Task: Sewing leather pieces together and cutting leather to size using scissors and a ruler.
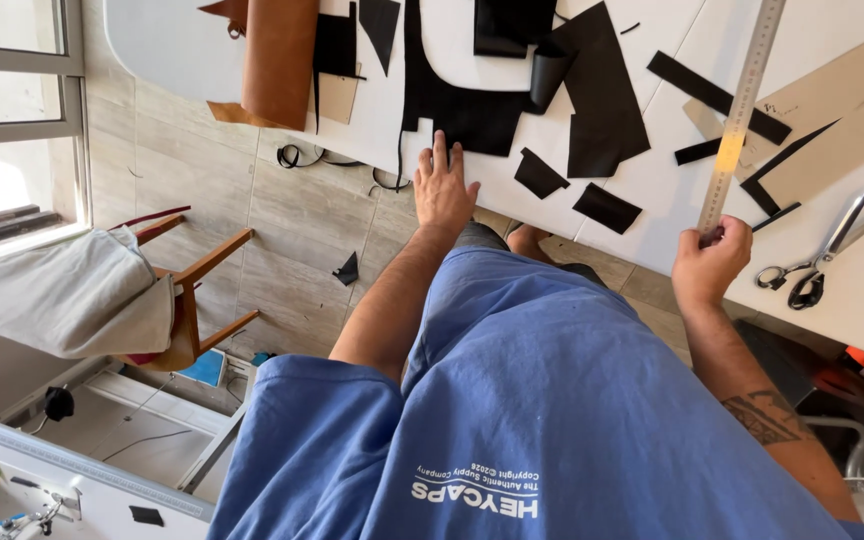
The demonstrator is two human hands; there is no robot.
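White bench (pixel 512 205) is carrying black leather offcuts (pixel 537 172); the left hand (pixel 442 185) is pressing flat beside them, fingers released. At three o'clock the right hand (pixel 707 265) is gripping the steel ruler (pixel 742 110), which is probably risking a skid across loose pieces toward the scissors (pixel 817 255).

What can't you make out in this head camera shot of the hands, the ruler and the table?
- Ruler: far end cut off by the top edge; right hand covers the near end.
- Left hand: palm flat on the table, underside hidden.
- Ruler markings: too small.
- Scissors: tips blurred.
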